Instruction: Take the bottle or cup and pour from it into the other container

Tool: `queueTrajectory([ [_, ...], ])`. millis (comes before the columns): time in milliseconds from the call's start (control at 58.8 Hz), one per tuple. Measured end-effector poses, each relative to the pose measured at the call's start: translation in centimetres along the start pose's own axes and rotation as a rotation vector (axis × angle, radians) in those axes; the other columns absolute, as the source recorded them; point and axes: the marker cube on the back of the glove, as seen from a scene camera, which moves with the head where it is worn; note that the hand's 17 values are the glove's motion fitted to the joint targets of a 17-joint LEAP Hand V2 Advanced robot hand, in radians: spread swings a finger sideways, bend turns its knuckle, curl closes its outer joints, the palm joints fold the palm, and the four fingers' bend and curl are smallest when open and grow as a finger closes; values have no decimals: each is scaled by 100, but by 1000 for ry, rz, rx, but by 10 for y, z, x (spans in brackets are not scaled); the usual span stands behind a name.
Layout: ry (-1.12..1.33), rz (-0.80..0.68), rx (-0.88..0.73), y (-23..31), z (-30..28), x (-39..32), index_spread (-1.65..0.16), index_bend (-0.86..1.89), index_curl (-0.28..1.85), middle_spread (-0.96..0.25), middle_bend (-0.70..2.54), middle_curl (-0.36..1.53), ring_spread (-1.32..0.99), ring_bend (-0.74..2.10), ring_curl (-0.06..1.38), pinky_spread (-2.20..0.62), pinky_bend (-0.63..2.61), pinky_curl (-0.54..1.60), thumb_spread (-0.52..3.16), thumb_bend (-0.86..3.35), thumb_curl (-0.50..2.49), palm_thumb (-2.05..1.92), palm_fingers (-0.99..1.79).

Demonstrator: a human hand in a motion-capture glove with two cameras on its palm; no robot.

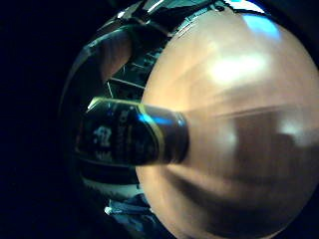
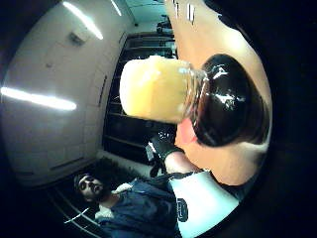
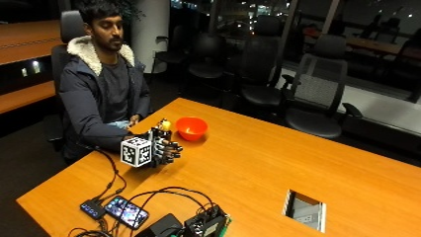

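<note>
In the outside view my gloved right hand (image 3: 166,149) grips a dark glass bottle just above the wooden table (image 3: 263,163). Its yellow cap (image 3: 166,124) sticks up over the fingers, and the bottle stands about upright. An orange bowl (image 3: 191,128) sits on the table right beside the hand, on its far side. The thumb side palm view shows the yellow cap (image 2: 153,89) and the dark shoulder of the bottle (image 2: 228,99) up close. The little finger side view shows the bottle's dark label (image 1: 134,137), with its base near the table (image 1: 239,124). I cannot tell whether the base touches.
The person's bare left hand (image 3: 133,120) rests at the table's edge. Phones (image 3: 125,210), black boxes (image 3: 197,224) and cables lie at the near left corner. A rectangular cable hatch (image 3: 306,210) is cut into the table at the near right. Office chairs (image 3: 315,94) stand behind the far side.
</note>
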Motion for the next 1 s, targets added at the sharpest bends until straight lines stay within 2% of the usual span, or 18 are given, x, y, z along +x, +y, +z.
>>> queueTrajectory([
  [136,-41,-26,-32,-10,11,0,-27,11,21,-3,36,36,11,47,32,28,58,26,84,-2,36,54,61],
  [153,-48,-29,-31,-11,11,0,-29,13,22,-7,38,37,7,51,34,27,55,26,83,-2,37,56,73],
  [272,-81,-52,-14,-20,13,-2,-31,15,25,-17,41,38,-7,56,35,15,47,24,81,-1,38,64,104],
  [408,-105,-76,23,-23,14,-1,-30,16,30,-23,50,42,-17,57,38,-4,46,28,78,-1,41,77,134],
  [714,-109,-83,62,-24,21,-11,-29,17,36,-23,58,46,-20,69,43,-21,48,33,69,-3,47,89,137],
  [833,-98,-129,53,-29,22,-48,-29,17,37,-22,59,47,-20,70,43,-22,49,34,67,-3,49,89,136],
  [1003,40,-247,41,-37,29,-120,-29,16,39,-22,61,48,-20,71,43,-22,49,35,66,-4,50,89,136],
])
